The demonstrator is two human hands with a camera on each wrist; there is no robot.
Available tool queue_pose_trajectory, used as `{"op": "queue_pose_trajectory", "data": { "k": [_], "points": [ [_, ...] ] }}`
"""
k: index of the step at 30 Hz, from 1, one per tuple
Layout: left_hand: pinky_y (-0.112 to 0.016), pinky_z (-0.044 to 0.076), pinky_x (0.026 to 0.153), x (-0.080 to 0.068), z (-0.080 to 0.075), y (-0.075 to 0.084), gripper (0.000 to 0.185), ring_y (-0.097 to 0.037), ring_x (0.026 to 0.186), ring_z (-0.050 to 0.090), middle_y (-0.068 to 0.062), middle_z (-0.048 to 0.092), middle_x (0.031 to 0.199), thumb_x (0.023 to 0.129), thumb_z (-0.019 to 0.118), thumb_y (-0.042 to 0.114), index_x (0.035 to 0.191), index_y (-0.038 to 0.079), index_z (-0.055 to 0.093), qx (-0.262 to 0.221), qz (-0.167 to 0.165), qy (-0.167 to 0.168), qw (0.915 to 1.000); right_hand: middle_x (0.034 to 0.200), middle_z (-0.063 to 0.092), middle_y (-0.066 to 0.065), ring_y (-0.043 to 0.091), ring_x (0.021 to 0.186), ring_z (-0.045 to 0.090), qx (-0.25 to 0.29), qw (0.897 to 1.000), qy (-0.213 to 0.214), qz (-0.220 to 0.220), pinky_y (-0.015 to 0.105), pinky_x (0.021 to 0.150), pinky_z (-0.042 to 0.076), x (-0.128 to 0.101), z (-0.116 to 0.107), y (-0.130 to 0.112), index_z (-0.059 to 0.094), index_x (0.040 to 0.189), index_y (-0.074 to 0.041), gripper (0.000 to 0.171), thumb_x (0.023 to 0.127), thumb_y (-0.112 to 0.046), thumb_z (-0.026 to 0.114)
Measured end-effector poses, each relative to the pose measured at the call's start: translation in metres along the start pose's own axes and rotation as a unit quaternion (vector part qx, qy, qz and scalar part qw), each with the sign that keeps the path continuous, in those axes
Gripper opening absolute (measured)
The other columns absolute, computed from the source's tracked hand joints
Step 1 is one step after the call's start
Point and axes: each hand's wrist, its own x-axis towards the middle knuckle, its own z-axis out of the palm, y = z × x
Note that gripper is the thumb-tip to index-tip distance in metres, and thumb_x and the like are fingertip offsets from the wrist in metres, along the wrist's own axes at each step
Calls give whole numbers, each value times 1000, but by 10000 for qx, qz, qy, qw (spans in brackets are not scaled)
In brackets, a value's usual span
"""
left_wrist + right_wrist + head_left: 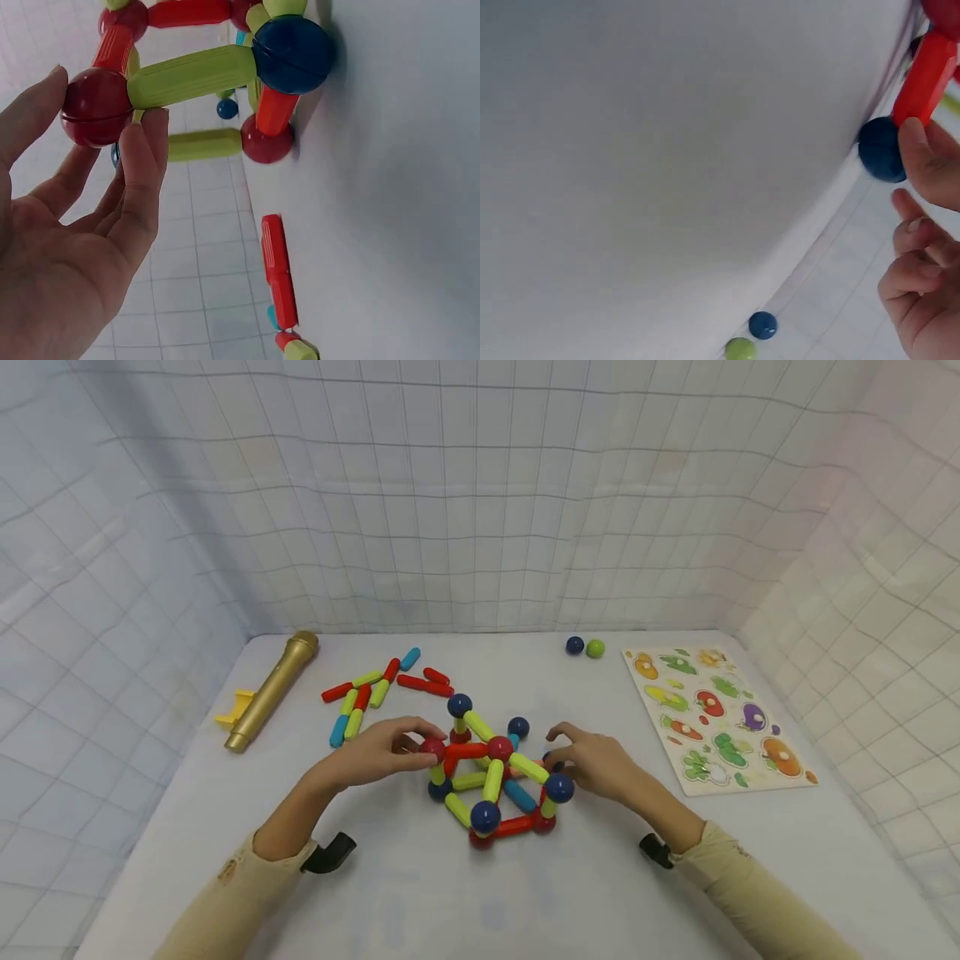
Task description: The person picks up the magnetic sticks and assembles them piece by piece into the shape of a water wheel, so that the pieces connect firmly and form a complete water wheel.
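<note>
A ball-and-stick construction toy [491, 781] of red and dark blue balls joined by green, red and blue rods stands on the white table. My left hand [382, 747] pinches a red ball [96, 107] at its upper left corner, thumb on one side and fingertips on the other. On the far right side of the toy, my right hand [596, 764] has its thumb on a dark blue ball [882, 149], where a red rod [925, 79] joins it. Some fingers of that hand are bent, apart from the ball. The thumb's far contact is partly hidden.
Loose rods [360, 697] lie behind my left hand. A gold microphone [273, 689] and a yellow piece [236, 710] are at the far left. One dark blue ball [574, 645] and a green ball [596, 648] sit at the back. At right lies a vegetable puzzle board [701, 714].
</note>
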Motion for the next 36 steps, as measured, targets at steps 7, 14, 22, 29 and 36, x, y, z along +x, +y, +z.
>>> {"op": "queue_pose_trajectory", "data": {
  "k": [7,14,22,29,36],
  "points": [
    [-31,56,87,-25,34,12,43,-21,105,64,-6,64,120,88,71,32,125,15,57,36,246,208,9995,124,60,5,15,92,63,353,9987,39,-354,30,79,55,12,0,22,76,95,-24,20,82,-10,77],
    [-29,56,86,-45,51,18,49,-15,100,65,-3,64,121,83,78,27,126,16,57,287,389,352,9982,114,65,1,19,98,62,710,9953,-290,596,36,82,55,7,-3,8,67,109,-24,33,81,-11,78],
    [-28,56,87,-55,43,11,46,-17,103,63,-1,66,117,85,76,29,126,21,57,303,416,542,9972,84,64,-3,15,73,56,2100,9569,-1157,1638,29,61,46,-13,-3,-33,63,111,-13,52,72,-41,84],
    [-23,55,84,-58,56,9,46,-13,100,63,0,67,114,84,76,31,125,20,58,113,405,697,9967,85,67,-1,16,71,55,1973,9523,-846,2170,28,62,45,3,3,-34,68,104,-11,43,72,-36,85],
    [-20,56,78,-56,86,27,47,-6,90,63,3,68,111,83,77,24,127,21,59,705,686,1162,9883,100,68,8,20,84,56,2630,9371,-925,2099,29,68,50,23,4,3,67,106,-7,41,75,-27,84]
  ]
}}
